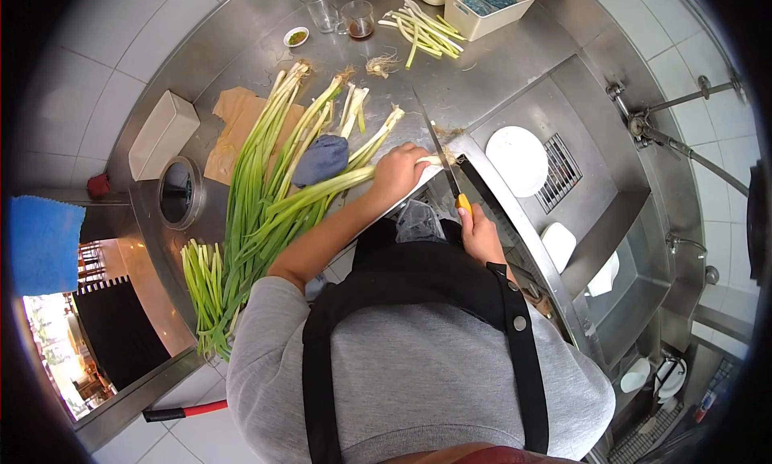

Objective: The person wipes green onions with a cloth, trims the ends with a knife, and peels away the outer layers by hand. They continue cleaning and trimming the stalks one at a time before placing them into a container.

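Observation:
My right hand (481, 234) is closed around the yellow handle of a long knife (435, 134), whose blade points away from me across the steel counter. Under my left hand (400, 173) a green onion (322, 189) is gripped near its white end. Its rooted tip sticks out past my fingers to the right, and the blade overlaps it in this view. Left of my hands lies a large bunch of green onions (265, 166), roots toward the back. A dark blue cloth (322, 160) rests on the bunch.
Trimmed white stalks (420, 31) lie beside a white bin (489, 12) at the back. Glass cups (357, 19) and a small sauce dish (296, 37) stand nearby. To the right is a sink (579, 94) with a white plate (517, 162). Cut greens (203, 283) lie at the left.

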Demonstrator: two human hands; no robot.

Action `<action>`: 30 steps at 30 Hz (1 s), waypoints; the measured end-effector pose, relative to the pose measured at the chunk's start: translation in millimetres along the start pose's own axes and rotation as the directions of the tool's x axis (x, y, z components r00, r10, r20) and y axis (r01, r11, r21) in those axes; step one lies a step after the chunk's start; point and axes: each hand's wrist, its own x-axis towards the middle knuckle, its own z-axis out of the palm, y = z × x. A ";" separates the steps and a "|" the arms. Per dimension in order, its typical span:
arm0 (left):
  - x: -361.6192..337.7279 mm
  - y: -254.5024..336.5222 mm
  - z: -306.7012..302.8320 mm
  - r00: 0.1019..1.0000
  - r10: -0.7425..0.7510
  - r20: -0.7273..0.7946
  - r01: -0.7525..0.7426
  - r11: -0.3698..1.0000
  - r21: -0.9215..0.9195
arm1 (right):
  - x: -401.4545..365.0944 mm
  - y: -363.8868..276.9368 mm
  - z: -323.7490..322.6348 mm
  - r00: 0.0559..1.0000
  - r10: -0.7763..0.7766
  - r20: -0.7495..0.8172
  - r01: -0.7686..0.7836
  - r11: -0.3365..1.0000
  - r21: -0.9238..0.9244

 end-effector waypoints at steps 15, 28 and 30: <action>-8.4 -2.4 18.7 0.993 -0.050 -0.104 0.052 0.999 0.015 | 21.4 -15.2 -3.3 0.998 -0.060 0.016 0.059 0.998 0.034; 2.7 0.3 -15.2 0.985 -0.039 -0.165 0.048 0.998 0.051 | 49.7 -18.6 6.1 0.995 -0.102 0.018 0.103 0.994 -0.032; 15.8 -4.5 -51.4 0.957 -0.074 -0.281 0.108 0.988 0.110 | 48.3 -18.8 7.3 0.996 -0.091 0.021 0.091 0.995 -0.037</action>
